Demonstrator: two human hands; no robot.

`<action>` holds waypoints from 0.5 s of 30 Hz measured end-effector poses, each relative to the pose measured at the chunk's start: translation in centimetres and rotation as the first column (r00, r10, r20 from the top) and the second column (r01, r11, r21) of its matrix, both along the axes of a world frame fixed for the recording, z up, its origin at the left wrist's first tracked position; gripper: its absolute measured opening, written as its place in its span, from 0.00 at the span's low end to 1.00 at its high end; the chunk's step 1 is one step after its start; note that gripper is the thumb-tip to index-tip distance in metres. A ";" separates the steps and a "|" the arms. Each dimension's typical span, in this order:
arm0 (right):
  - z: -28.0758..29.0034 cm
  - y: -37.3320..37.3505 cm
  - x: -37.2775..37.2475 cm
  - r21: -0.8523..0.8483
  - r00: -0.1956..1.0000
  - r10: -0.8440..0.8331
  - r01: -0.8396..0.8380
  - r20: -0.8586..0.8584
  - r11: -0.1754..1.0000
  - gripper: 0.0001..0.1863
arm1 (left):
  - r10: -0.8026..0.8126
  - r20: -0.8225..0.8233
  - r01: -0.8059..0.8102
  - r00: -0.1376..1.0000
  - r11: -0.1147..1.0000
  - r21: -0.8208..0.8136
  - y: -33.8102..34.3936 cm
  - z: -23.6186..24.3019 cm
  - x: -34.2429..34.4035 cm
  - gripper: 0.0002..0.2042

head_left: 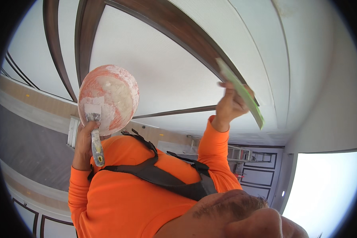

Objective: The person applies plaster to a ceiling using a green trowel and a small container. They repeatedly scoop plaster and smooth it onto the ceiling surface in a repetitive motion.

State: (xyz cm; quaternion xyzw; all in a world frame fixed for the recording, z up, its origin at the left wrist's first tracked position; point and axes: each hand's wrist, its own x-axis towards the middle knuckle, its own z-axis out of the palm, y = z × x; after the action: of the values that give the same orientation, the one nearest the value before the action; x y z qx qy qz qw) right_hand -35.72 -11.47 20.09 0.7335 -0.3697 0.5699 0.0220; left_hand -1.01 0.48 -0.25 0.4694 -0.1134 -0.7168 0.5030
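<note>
My left hand (83,138) is closed under and around the near side of a reddish, plaster-smeared bowl (125,85). Whitish filler (117,99) coats much of its inside. The thumb of that hand lies over a putty knife (97,144), whose blade rests inside the bowl and whose stained handle points back toward me. Raised on the other side, my right hand (232,104) grips a long, flat, pale green blade or board (242,89), seen nearly edge-on. It lies in front of the dark wooden trim (186,31); I cannot tell whether it touches.
White wall panels (146,59) framed by dark wood rise ahead. A metal ladder (246,154) stands behind my right arm, near a panelled door (260,176). A bright window-like area (329,194) is at lower right. Grey flooring (31,142) shows at left.
</note>
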 end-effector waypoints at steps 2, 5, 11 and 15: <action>1.7 -0.6 -1.5 -0.130 0.995 -0.097 0.099 0.019 0.987 0.14 | 0.039 -0.027 -0.038 0.999 0.999 0.010 -0.1 1.0 -0.1 0.28; 6.0 -1.8 -2.5 -0.422 0.968 -0.190 0.105 -0.164 0.901 0.10 | 0.049 -0.044 -0.048 0.998 0.999 0.016 0.1 1.3 -0.1 0.26; 13.0 -4.0 -1.2 -0.748 0.748 -0.551 0.111 -0.371 0.654 0.09 | -0.026 -0.062 0.026 0.998 1.000 0.000 0.2 -0.2 0.5 0.29; 15.5 -5.1 -2.3 -0.732 0.709 -0.550 0.070 -0.442 0.678 0.10 | -0.020 -0.052 0.019 0.998 1.000 -0.017 0.2 0.5 0.3 0.33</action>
State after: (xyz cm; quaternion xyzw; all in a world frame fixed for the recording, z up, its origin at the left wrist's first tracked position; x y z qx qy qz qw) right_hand -37.98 -16.56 35.61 0.7414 -0.2372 0.3678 0.5086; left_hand -0.68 0.63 0.22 0.4454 -0.1109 -0.7326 0.5026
